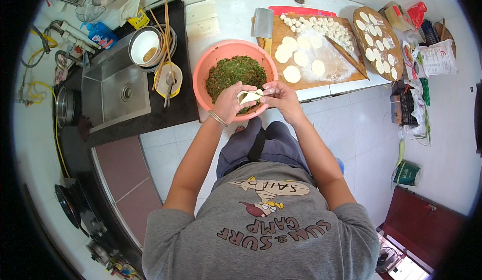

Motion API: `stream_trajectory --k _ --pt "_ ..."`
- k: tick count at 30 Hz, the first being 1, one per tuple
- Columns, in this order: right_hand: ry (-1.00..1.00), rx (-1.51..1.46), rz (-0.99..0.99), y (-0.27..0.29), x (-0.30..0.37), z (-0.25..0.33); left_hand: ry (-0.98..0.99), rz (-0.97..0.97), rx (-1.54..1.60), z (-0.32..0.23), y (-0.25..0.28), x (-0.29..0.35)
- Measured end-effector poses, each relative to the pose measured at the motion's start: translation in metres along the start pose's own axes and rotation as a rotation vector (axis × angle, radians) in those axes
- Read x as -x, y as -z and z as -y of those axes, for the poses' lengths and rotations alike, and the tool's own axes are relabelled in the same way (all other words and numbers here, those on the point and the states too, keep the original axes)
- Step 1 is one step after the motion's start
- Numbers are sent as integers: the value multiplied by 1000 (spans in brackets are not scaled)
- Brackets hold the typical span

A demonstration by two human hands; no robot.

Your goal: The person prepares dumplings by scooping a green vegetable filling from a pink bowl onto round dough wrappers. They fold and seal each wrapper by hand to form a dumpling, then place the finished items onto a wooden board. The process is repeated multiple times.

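A half-folded dumpling [248,97] rests in the fingers of my left hand [229,102], which wears a bracelet at the wrist. The fingertips of my right hand [283,99] pinch the right edge of its pale dough. Both hands are over the near rim of a pink basin [200,74], which holds chopped green filling [237,74]. To the right, a floured wooden board [346,69] bears several flat round wrappers [301,58], a heap of small dough pieces [319,27] and a rolling pin [346,56]. How much filling the dumpling contains is hidden.
A cleaver [263,23] lies between basin and board. Farther right, a round board [369,24] carries more wrappers. Left of the basin are a white bowl [144,46], long chopsticks [165,44], a yellow-rimmed dish with a spoon [169,80], and a steel sink [115,93].
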State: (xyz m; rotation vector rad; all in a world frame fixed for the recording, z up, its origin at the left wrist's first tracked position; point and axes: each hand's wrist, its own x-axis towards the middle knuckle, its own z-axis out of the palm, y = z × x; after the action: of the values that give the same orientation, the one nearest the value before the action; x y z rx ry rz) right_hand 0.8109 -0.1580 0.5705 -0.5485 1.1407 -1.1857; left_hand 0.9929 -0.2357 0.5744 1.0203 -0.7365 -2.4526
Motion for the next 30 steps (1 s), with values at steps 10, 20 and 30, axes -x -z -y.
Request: stream_trajectory --k 10,20,30 --pt "102 287 -73 -6 0 -4 -27 -46 -68 4 -1 1" --pt "45 391 -49 -1 -1 -18 -33 -53 -80 9 1 4" --pt "237 731 -73 -9 4 -8 -19 -105 -108 8 -3 6"
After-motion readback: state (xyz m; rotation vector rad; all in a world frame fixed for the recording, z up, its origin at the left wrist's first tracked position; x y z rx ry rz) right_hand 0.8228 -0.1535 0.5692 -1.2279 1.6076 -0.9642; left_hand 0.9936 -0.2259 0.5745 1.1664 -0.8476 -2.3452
